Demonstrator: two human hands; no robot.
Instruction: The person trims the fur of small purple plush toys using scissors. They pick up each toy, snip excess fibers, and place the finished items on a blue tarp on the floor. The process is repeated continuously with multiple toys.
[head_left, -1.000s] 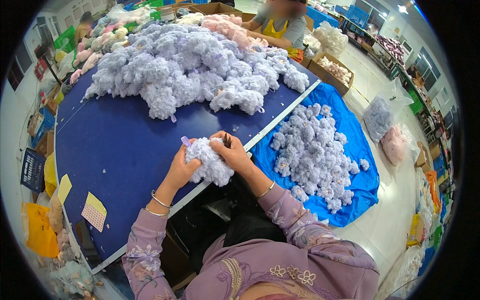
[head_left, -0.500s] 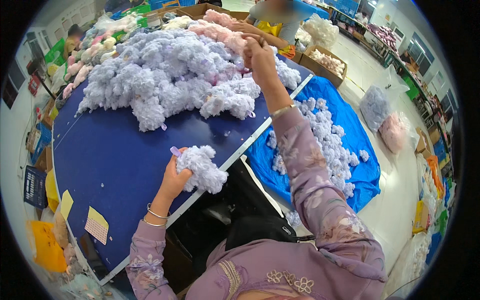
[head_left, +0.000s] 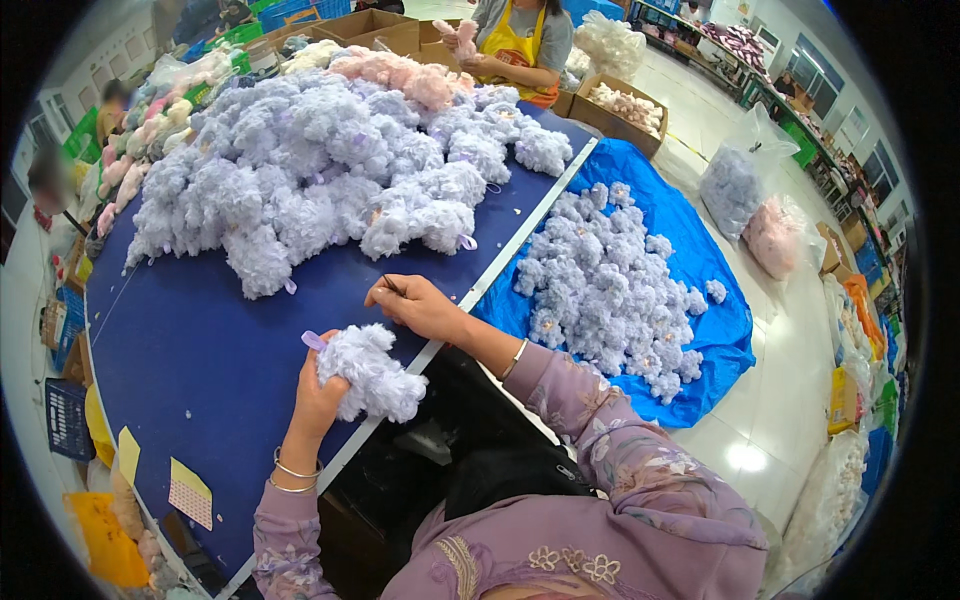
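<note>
My left hand point(head_left: 314, 400) is closed around a fluffy pale-lavender plush piece point(head_left: 372, 376) at the table's near edge. A small purple ribbon loop point(head_left: 315, 341) sticks out of it by my fingertips. Just above and to the right, my right hand point(head_left: 425, 307) pinches a thin dark tool point(head_left: 394, 287), too small to name surely; it does not touch the plush. Beyond both hands a big heap of similar lavender plush pieces point(head_left: 310, 150) covers the far part of the blue table point(head_left: 250, 370), some showing ribbon loops. Pink plush pieces point(head_left: 405, 75) lie at the heap's far end.
Right of the table, a blue sheet point(head_left: 720, 330) bears a pile of small lavender plush pieces point(head_left: 610, 290). A co-worker in a yellow apron point(head_left: 508, 42) handles a pink piece across the table. A cardboard box point(head_left: 622, 115) and filled clear bags point(head_left: 735, 185) stand beyond. Yellow paper point(head_left: 192, 490) lies at left.
My right hand has come down from high over the far end of the heap to beside the held plush. My left hand stays closed on the plush. The co-worker now stands more upright.
</note>
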